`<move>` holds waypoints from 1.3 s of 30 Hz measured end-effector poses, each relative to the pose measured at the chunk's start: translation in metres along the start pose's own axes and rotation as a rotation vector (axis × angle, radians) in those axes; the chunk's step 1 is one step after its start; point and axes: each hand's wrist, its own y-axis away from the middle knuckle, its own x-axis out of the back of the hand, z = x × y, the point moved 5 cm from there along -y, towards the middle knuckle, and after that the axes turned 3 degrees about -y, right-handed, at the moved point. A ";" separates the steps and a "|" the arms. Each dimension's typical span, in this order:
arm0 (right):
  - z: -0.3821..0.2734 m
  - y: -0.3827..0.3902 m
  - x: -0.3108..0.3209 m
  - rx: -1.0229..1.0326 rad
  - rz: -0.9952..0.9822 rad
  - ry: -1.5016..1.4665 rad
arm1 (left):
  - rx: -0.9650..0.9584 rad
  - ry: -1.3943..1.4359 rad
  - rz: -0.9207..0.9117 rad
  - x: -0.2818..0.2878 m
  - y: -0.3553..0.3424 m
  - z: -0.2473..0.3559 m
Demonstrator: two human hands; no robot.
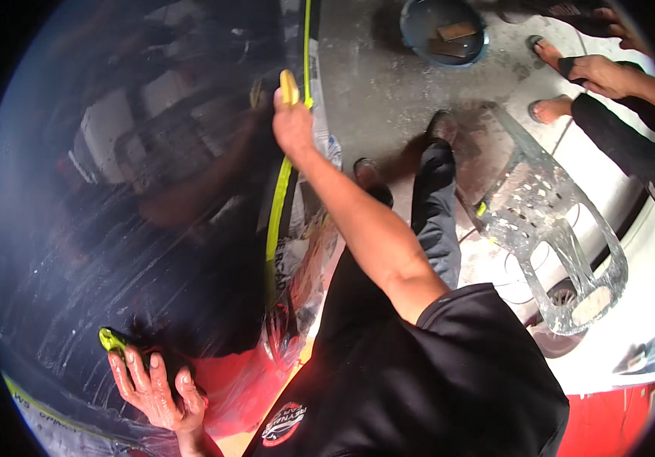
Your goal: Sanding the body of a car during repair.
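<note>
A glossy dark car panel (68,251) fills the left side, streaked with wet marks and edged by yellow-green tape (274,232) and printed masking paper. My right hand (292,126) grips a yellow pad (289,85) at the panel's right edge, beside the tape. My left hand (156,392) is low on the panel, wet, with fingers spread and fingertips touching a small yellow-green pad (109,337). Part of that pad is under the fingertips.
A bucket (426,49) with rectangular pieces inside stands on the concrete floor (373,68). A paint-spattered plastic chair (529,190) is right of my legs. Another person (602,76) is at the upper right, with sandalled feet and hands visible. A red surface (598,419) shows low right.
</note>
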 end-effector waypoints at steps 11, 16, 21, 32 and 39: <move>0.034 -0.014 -0.002 0.227 0.386 -0.052 | -0.018 0.046 0.039 -0.008 -0.010 0.002; 0.029 0.095 -0.023 0.221 0.096 -0.210 | 0.015 0.026 0.028 0.005 -0.003 0.006; 0.027 0.012 -0.010 0.000 -0.006 -0.159 | 0.084 0.136 0.058 0.009 -0.017 0.015; 0.027 0.085 -0.026 0.296 0.224 -0.087 | 0.023 0.017 -0.009 0.006 0.006 -0.001; 0.044 -0.014 -0.002 0.060 0.255 -0.114 | -0.055 0.028 -0.042 -0.003 0.007 -0.013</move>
